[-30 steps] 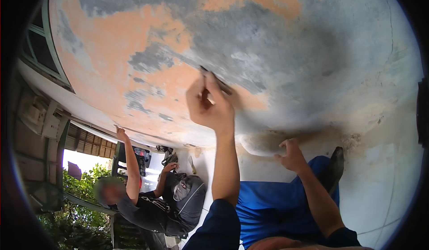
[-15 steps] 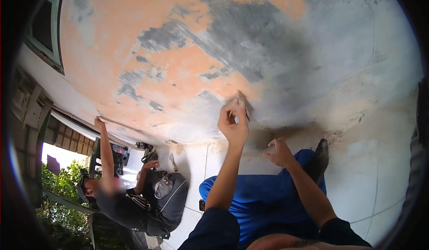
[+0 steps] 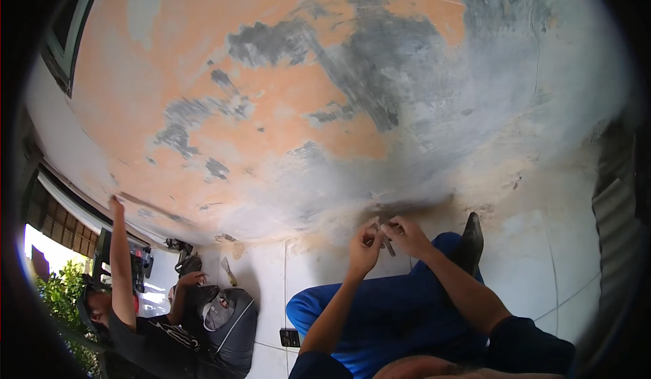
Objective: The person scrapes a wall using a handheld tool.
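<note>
Pinched at the fingertips of the left hand [image 3: 365, 249], as far as the small overlap shows, is a thin dark strip [image 3: 390, 249]; the right hand [image 3: 408, 238] meets it from the other side, thumb and fingers bent in at its upper part, though whether these clamp it too or only touch it I cannot tell. Both hands come together just right of the frame's centre and below its middle, so the strip lies between them, to the right of the left fingers and to the left of the right palm, with neither hand clearly nearer. Its long axis runs steeply down the frame, leaning a little so that the free lower end points down and slightly right, toward the blue trousers [image 3: 407, 304], while the upper end is hidden among the fingers. Patchy peach and grey wall [image 3: 291, 108] fills the top of the frame; its soiled foot runs just above the hands, and the strip looks apart from it. White floor tiles [image 3: 271, 264] lie behind and to the left, with a small black box [image 3: 290, 338] left of the knee. A dark shoe [image 3: 471, 243] stands right of the right hand. At the lower left, a co-worker [image 3: 149, 338] reaches one arm up to the wall.
</note>
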The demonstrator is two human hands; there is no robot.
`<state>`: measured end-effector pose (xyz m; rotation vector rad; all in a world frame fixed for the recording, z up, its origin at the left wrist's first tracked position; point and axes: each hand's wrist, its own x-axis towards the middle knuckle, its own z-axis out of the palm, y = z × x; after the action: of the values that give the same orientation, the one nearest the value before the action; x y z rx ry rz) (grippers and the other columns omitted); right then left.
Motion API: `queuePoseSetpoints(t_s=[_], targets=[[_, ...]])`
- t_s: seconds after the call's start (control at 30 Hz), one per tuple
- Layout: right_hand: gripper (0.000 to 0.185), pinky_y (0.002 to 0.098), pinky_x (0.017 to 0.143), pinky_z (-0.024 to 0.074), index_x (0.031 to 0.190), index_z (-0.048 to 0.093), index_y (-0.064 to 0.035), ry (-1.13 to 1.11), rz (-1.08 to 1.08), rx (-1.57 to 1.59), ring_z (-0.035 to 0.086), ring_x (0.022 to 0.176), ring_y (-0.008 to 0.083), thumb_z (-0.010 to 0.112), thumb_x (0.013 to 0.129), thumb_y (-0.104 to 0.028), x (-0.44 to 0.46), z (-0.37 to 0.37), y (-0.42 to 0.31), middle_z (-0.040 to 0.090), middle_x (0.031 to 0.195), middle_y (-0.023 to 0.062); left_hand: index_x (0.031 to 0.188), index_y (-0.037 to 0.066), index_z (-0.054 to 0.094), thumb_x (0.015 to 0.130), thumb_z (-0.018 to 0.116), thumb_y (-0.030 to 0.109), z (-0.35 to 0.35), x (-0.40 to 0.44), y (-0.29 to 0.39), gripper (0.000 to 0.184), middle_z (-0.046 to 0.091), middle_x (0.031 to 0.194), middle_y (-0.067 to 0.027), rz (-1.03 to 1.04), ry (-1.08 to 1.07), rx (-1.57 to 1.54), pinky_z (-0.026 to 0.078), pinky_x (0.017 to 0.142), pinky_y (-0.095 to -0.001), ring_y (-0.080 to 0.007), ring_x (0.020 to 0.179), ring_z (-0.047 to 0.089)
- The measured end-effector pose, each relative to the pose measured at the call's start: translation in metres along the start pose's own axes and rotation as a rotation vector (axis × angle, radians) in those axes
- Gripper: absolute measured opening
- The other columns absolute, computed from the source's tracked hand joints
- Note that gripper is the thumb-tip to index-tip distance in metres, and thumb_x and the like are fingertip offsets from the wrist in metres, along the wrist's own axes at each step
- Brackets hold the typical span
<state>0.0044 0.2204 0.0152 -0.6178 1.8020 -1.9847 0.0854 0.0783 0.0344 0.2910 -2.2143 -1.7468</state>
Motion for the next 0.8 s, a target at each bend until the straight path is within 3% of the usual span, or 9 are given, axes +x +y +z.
queuePoseSetpoints(t_s=[0.1,0.13,0.43,0.5,0.63,0.7,0.8], targets=[[0.025,0.0286,0.054,0.0490,0.104,0.065,0.0018,-0.177,0.081,-0.058,0.062,0.059,0.0128,0.072,0.092,-0.019,-0.011,-0.002,-0.025,0.069,0.080,0.0094,0.128,0.002,0.058,0.094,0.064,0.000,0.004,-0.006,-0.046,0.035,0.063,0.088,-0.0050,0.029,0.077,-0.233,0.055,0.066,-0.0261,-0.0142,0.076,0.066],[0.023,0.0261,0.048,0.0457,0.103,0.067,0.0000,-0.168,0.016,-0.040,0.058,0.052,0.0103,0.073,0.090,-0.018,-0.012,0.000,-0.025,0.069,0.076,0.0080,0.129,0.001,0.056,0.093,0.066,0.003,0.005,-0.006,-0.044,0.037,0.064,0.087,-0.0053,0.008,0.070,-0.249,0.056,0.067,-0.0269,-0.0152,0.077,0.066],[0.023,0.0264,0.076,0.0539,0.106,0.068,-0.0018,-0.167,0.057,-0.284,0.068,0.083,0.0110,0.077,0.087,-0.012,-0.003,-0.011,-0.023,0.072,0.087,0.0065,0.130,-0.003,0.056,0.095,0.069,0.018,0.006,0.001,-0.029,0.042,0.066,0.093,-0.0077,-0.175,0.066,-0.394,0.058,0.064,-0.0277,-0.0177,0.076,0.068],[0.023,0.0257,0.073,0.0534,0.107,0.067,-0.0007,-0.051,-0.020,-0.303,0.067,0.079,0.0101,0.076,0.087,-0.010,-0.007,-0.008,-0.015,0.071,0.085,0.0052,0.128,-0.002,0.057,0.096,0.068,0.020,0.008,0.002,-0.025,0.041,0.066,0.093,-0.0078,-0.187,0.079,-0.457,0.058,0.062,-0.0279,-0.0170,0.074,0.068],[0.026,0.0251,0.071,0.0532,0.107,0.067,0.0013,0.178,-0.145,-0.275,0.065,0.079,0.0085,0.076,0.086,-0.009,0.003,-0.019,-0.029,0.071,0.090,0.0064,0.122,-0.001,0.059,0.094,0.068,0.016,0.000,0.008,-0.025,0.034,0.065,0.097,-0.0081,-0.005,0.279,-0.152,0.053,0.057,-0.0267,-0.0155,0.072,0.067],[0.021,0.0246,0.067,0.0519,0.108,0.066,0.0019,0.287,-0.387,-0.238,0.060,0.070,0.0069,0.072,0.089,-0.004,0.014,-0.024,-0.074,0.066,0.084,0.0028,0.119,0.000,0.060,0.092,0.067,0.013,-0.007,0.015,-0.053,0.031,0.064,0.100,-0.0082,0.091,0.340,-0.019,0.051,0.058,-0.0263,-0.0147,0.072,0.066],[0.019,0.0243,0.064,0.0516,0.110,0.066,0.0015,0.378,-0.620,-0.156,0.060,0.070,0.0074,0.067,0.092,0.000,0.031,-0.025,-0.163,0.065,0.087,0.0048,0.116,0.000,0.060,0.089,0.066,0.010,-0.010,0.019,-0.058,0.029,0.064,0.101,-0.0091,-0.001,0.339,-0.088,0.051,0.065,-0.0285,-0.0157,0.079,0.065]])
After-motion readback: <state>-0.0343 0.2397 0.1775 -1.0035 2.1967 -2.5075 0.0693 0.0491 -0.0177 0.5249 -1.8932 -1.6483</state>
